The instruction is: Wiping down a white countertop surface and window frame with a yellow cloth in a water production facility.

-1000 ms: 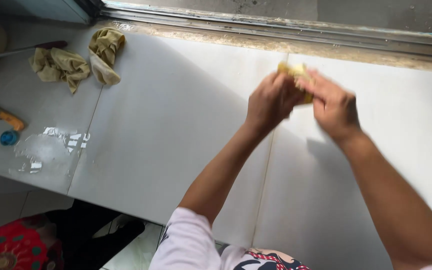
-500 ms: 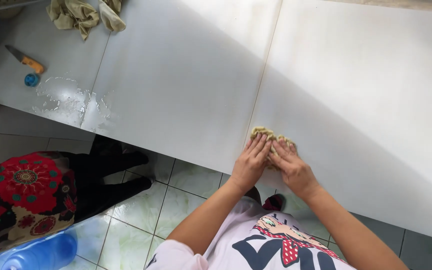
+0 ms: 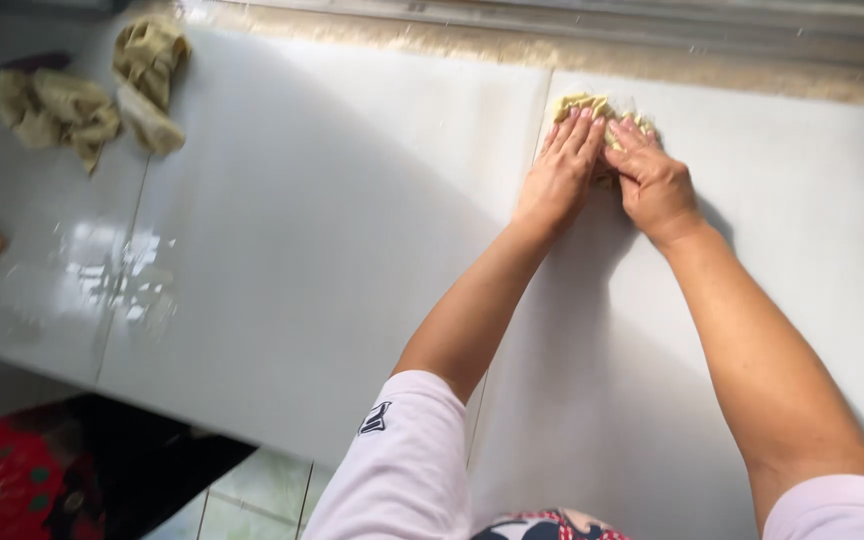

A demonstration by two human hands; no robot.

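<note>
Yellowish cloth [image 3: 584,108] sits bunched under both hands at the far side of the white desk [image 3: 332,250], close to the rough strip along the back edge. Half a second ago the same cloth was down at the near edge of the desk, right by the person's body; now both arms are stretched out and the cloth has travelled up the seam between the two white panels. The left hand [image 3: 559,180] lies flat on it, fingers [image 3: 582,135] straight and together, pressing rather than gripping. The right hand [image 3: 655,185] is touching the left, its fingers curled over the cloth's right part. Off to the far left, two more crumpled rags [image 3: 87,95] lie on the desk, and a wet patch [image 3: 122,275] gleams near them.
</note>
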